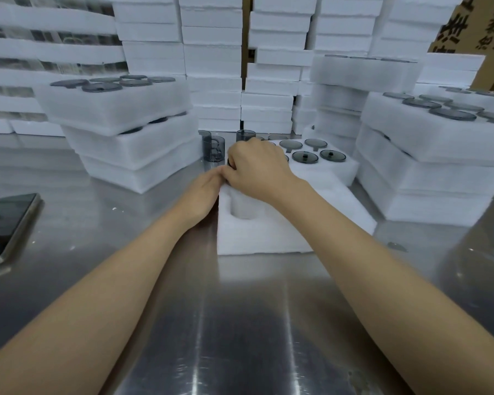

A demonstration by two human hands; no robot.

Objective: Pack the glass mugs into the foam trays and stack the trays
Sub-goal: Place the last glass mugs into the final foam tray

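Head view: we see both bare forearms reaching forward over a brushed steel table (240,323) to a white foam tray (268,235) lying flat in front of us. The right hand (257,169) sits over the tray's far left corner, its fingers curled down and clamped on a dark grey glass mug (230,164), of which only a sliver shows below the knuckles. The left hand (203,192) lies against the tray's left edge, touching the right hand; its fingertips are hidden, so we cannot tell whether they grip anything. Just nearer than the hands, one round pocket (244,209) in the tray stands empty.

Two loose smoky glass mugs (213,149) stand upright on the table just beyond the hands. Touching the near tray's far side, a second foam tray (340,169) holds mugs in its pockets, rims showing. A stack of filled trays (126,143) rises at the left and a taller stack (428,172) at the right. A dark smartphone (6,223) lies at the table's left edge. White foam blocks (211,52) are piled high along the back.
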